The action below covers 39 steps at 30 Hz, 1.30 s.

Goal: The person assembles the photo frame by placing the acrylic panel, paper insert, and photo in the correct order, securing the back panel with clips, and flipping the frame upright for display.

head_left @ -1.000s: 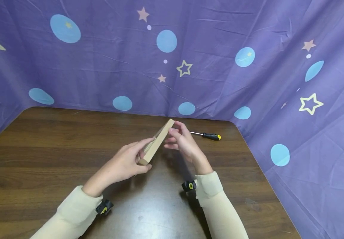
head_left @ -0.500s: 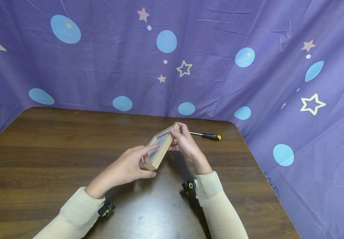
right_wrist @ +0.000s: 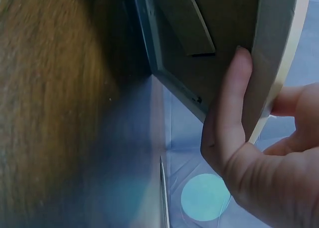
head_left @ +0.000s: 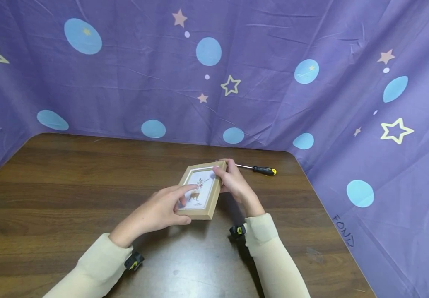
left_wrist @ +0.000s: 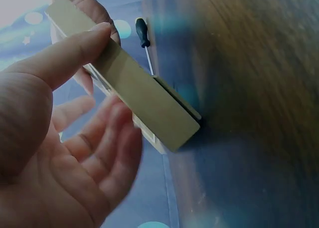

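A light wooden picture frame (head_left: 212, 205) is held tilted above the table, its front turned up. Its print shows a small deer-like drawing under a white mat. My right hand (head_left: 234, 180) grips the far right edge, thumb on the front and fingers behind. The right wrist view shows those fingers against the recessed back (right_wrist: 227, 18), where a stand flap (right_wrist: 187, 23) is visible. At the near left corner is my left hand (head_left: 158, 209), index finger stretched over the print, thumb by the near edge. In the left wrist view its other fingers (left_wrist: 94, 148) are loose and blurred.
A screwdriver (head_left: 264, 170) with a black and yellow handle lies behind the right hand, its tip hidden. The brown wooden table (head_left: 69, 186) ends at a purple curtain (head_left: 125, 82) with stars and dots at the back and sides.
The picture frame has turned from edge-on to show its printed front. My right hand has closed onto its far edge, while the left has shifted slightly right.
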{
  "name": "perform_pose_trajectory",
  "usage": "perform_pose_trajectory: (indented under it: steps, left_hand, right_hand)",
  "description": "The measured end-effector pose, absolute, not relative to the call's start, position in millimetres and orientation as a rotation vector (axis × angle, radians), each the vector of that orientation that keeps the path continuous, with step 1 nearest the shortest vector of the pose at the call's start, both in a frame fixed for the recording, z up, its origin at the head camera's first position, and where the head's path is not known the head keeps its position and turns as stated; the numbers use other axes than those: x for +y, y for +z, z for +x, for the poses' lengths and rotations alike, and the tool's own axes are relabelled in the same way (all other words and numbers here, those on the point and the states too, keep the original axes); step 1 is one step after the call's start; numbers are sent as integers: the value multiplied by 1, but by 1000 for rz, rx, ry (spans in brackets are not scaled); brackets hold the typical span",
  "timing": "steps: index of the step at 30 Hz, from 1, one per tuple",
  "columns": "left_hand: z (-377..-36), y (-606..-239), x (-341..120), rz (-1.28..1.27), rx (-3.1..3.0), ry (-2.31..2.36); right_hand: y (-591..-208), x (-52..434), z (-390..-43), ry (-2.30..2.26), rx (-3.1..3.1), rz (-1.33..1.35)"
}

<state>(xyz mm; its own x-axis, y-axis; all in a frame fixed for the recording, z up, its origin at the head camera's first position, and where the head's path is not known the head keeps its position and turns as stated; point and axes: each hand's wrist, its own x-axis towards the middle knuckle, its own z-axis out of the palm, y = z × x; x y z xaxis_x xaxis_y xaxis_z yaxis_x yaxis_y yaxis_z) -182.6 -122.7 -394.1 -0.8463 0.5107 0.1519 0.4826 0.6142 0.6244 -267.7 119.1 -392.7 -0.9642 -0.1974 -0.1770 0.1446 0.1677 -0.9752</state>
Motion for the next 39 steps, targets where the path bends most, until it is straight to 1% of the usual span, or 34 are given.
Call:
perform_pose_trajectory:
  steps: [7,18,27,39]
  left_hand:
    - [-181,-399,-125,630,2832,991]
    - [-186,-403,-130,435,2719,1060]
    - [-187,-406,-134,396,2738,1029]
    - [-187,-406,-136,385,2759,988]
  right_hand:
    - [-398,123,-270,-1759,2243,-39]
    - [-403,126,-271,-1715,2241,-56]
    - [-405,123,-270,-1744,2237,-55]
    - [-410,125,-273,-1561,2367,-148]
